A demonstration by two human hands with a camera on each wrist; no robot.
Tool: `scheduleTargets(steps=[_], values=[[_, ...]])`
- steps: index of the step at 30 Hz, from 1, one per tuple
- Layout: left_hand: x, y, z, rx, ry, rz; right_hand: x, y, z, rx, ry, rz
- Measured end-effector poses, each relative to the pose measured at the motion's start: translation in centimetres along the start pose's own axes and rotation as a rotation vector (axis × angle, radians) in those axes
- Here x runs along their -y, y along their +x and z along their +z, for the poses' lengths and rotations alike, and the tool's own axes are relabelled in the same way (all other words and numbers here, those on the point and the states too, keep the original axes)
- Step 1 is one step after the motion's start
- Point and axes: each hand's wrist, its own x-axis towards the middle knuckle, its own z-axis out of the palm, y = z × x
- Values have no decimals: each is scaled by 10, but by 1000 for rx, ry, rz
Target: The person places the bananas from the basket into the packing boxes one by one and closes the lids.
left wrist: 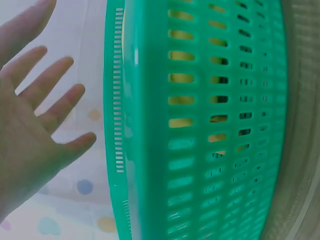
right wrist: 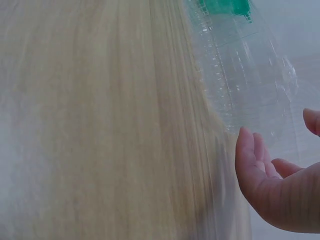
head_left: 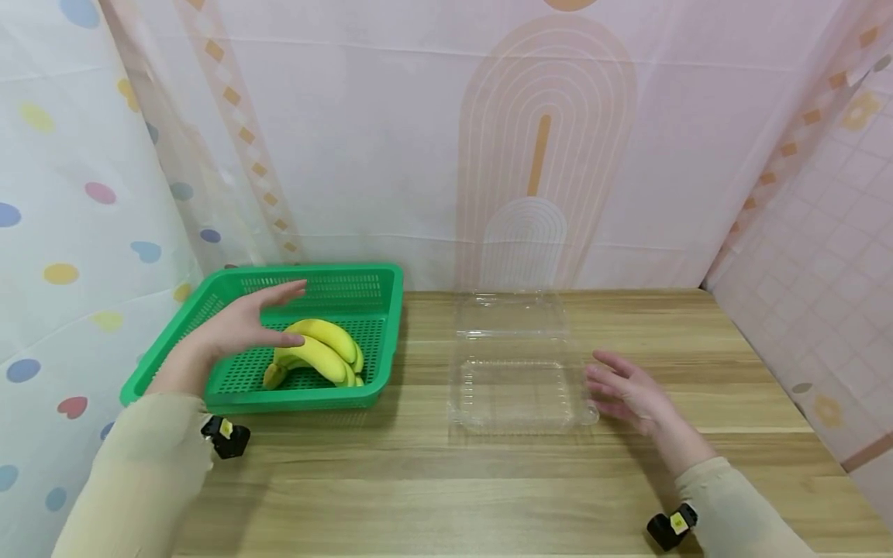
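Note:
A bunch of yellow bananas (head_left: 322, 350) lies inside a green plastic basket (head_left: 293, 401) at the left of the table. My left hand (head_left: 244, 319) hovers over the basket's left part, fingers spread and thumb near the bananas, holding nothing. In the left wrist view the hand (left wrist: 40, 115) shows beside the slotted basket wall (left wrist: 145, 125), its fingers extended. A clear plastic clamshell box (head_left: 516, 391) stands with its lid raised at the back, mid-table. My right hand (head_left: 631, 391) is at the box's right edge, fingers loosely bent and holding nothing; in the right wrist view its fingertips (right wrist: 244, 137) are close to the box.
The wooden table (head_left: 391, 480) runs back to a patterned curtain (head_left: 391, 139) behind the basket and box. Dotted fabric (head_left: 63, 256) hangs at the left, and a tile-patterned sheet (head_left: 823, 310) borders the right side.

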Motion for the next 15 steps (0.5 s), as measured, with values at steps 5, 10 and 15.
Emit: scheduleTargets(steps=[5,10,15], values=[[5,7,-1,39,-43,0,-1,1,2,-12,8,7],[10,11,4,76,-47,-1,-2,3,5,-25,17,15],[9,14,10,111,-31,10,-2,4,7,-33,13,20]])
